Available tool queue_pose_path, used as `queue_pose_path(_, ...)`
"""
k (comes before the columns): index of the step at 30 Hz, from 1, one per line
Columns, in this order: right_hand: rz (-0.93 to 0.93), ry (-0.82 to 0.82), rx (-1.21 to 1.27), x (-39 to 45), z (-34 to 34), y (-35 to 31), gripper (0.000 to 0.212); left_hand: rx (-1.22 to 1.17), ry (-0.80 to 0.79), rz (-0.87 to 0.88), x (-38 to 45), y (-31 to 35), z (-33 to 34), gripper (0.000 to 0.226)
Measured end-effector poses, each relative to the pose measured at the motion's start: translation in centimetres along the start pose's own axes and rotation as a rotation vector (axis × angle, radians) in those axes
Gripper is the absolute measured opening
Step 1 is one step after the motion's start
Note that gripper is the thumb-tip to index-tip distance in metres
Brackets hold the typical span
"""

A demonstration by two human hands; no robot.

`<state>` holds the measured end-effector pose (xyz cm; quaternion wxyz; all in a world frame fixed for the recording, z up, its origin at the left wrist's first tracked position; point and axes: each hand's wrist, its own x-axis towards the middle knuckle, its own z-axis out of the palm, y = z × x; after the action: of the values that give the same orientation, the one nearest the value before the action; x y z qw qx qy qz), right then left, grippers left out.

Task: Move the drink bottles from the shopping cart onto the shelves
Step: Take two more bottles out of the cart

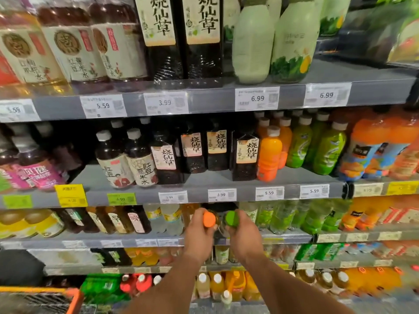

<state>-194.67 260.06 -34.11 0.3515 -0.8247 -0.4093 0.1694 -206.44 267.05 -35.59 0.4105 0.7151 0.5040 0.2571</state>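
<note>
My left hand [199, 234] grips a bottle with an orange cap [209, 219]. My right hand [243, 234] grips a bottle with a green cap [231, 219]. Both bottles point away from me at the front edge of the third shelf [145, 242], side by side in a gap between pale-labelled bottles [169, 219] and green tea bottles [281, 217]. Their bodies are mostly hidden behind my hands. The orange rim of the shopping cart [74, 298] shows at the bottom left.
Shelves above hold dark tea bottles [217, 150], orange juice [269, 155] and green bottles [328, 152], with price tags along each edge. Lower shelves carry yellow and orange drinks [217, 284]. A dark shape [18, 266] lies at the left.
</note>
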Motion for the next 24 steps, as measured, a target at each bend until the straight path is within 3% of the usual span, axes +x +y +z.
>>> queue_pose_path(16,0.045,0.049,-0.011,4.8,1.0,0.7,0.024,0.060,0.054,-0.096,4.7,0.3,1.6,0.015)
queue_pose_path(20,0.069,0.031,-0.011,5.5,1.3,1.3,0.026,0.148,0.004,-0.076,5.9,0.4,1.5,0.009)
queue_pose_path(24,0.066,-0.007,-0.103,6.6,1.4,1.4,0.028,0.344,-0.043,-0.054,7.2,0.4,1.4,0.018)
